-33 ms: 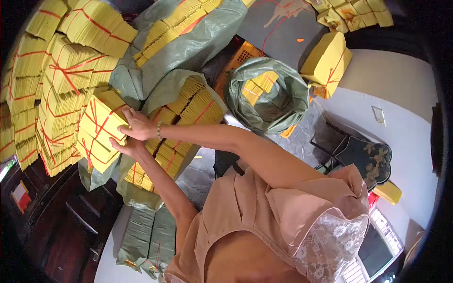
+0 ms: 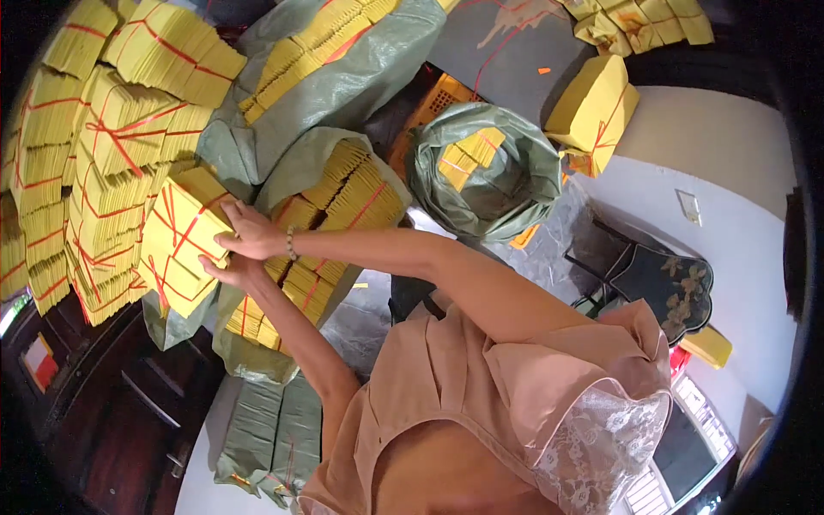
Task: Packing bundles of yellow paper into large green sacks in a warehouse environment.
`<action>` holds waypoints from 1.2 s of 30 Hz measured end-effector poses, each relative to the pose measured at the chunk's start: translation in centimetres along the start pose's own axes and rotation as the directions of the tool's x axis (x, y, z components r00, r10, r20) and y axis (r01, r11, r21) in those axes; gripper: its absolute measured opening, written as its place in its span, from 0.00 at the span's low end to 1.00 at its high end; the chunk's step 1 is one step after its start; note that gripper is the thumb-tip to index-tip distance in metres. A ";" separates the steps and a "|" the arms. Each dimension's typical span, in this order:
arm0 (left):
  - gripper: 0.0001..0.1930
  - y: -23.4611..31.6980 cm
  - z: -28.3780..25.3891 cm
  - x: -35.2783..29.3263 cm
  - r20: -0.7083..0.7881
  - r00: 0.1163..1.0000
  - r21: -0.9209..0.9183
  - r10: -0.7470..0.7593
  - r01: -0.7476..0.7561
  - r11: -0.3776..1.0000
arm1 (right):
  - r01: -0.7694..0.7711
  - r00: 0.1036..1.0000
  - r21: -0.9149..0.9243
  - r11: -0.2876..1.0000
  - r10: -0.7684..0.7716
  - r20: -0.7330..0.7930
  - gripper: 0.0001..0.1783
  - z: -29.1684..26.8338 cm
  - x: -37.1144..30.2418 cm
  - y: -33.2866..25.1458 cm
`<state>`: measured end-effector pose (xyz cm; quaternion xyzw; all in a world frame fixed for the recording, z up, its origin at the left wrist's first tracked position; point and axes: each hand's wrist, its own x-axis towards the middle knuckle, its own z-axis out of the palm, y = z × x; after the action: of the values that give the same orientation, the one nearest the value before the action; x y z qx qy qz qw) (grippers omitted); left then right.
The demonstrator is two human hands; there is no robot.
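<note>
At the left, a bundle of yellow paper tied with crossed red string sits against the tall stacks. My right hand, a beaded bracelet at its wrist, grips the upper right edge of this bundle. Lower on the same side my left hand holds it, thumb on the front face; the other fingers are partly hidden. Beneath my forearms, a green woven sack stands packed with yellow paper bundles. Behind and left rise stacked yellow bundles bound with red string.
Another filled green sack lies at the back. An open sack over an orange crate holds a few bundles. A yellow bundle leans by the right wall. A dark chair stands right; a dark wooden door is lower left.
</note>
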<state>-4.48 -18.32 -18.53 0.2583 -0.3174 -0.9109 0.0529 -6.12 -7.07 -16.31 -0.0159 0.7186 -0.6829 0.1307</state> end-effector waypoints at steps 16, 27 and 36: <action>0.37 -2.8 8.6 -16.1 0.123 0.936 0.495 0.331 -0.347 0.796 | 0.291 0.915 0.082 0.953 -0.252 -0.314 0.47 -18.2 -17.1 -4.5; 0.53 -25.8 10.4 -24.5 0.408 0.881 0.846 -0.241 -0.265 0.462 | -0.012 0.800 0.949 0.316 0.572 -0.181 0.23 -30.5 -37.5 14.0; 0.59 -41.2 8.1 -30.3 0.602 0.685 0.691 -0.411 -0.705 -0.163 | -0.162 0.665 0.587 0.793 0.528 -0.529 0.22 -38.8 -43.3 33.4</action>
<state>20.27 26.66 -24.84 -0.2065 -0.9065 -0.3331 -0.1572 32.76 41.85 -40.75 0.4059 0.5059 -0.7611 -0.0050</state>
